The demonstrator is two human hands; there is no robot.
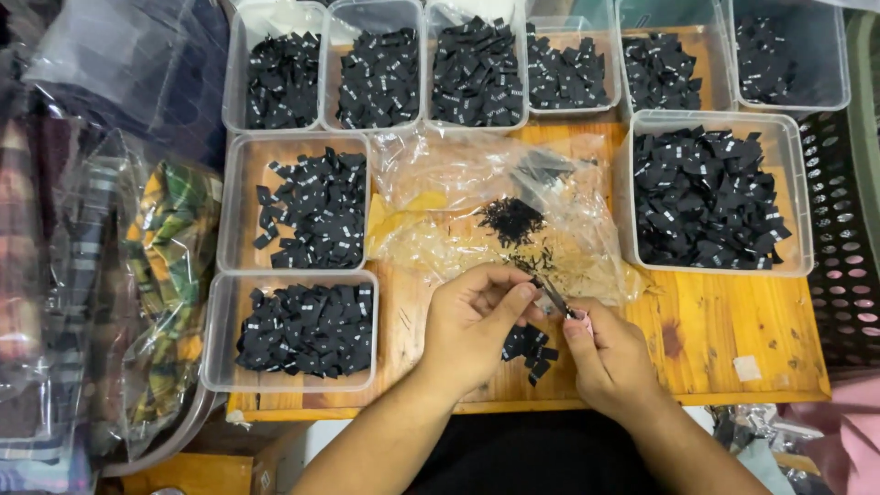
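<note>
My left hand (474,321) pinches a small black fabric label (534,282) between thumb and fingers above the wooden table (724,321). My right hand (612,357) grips small metal snips (555,299) whose tip meets the label. A few loose black labels (532,348) lie on the table under my hands. A small heap of black trimmings (511,220) rests on a crumpled clear plastic bag (458,183) just beyond.
Several clear plastic tubs filled with black labels ring the work spot: a large one at right (788,192), two at left (234,211) (220,339), a row at the back (422,64). Bagged plaid garments (170,266) lie left; a perforated dark basket (843,238) stands right.
</note>
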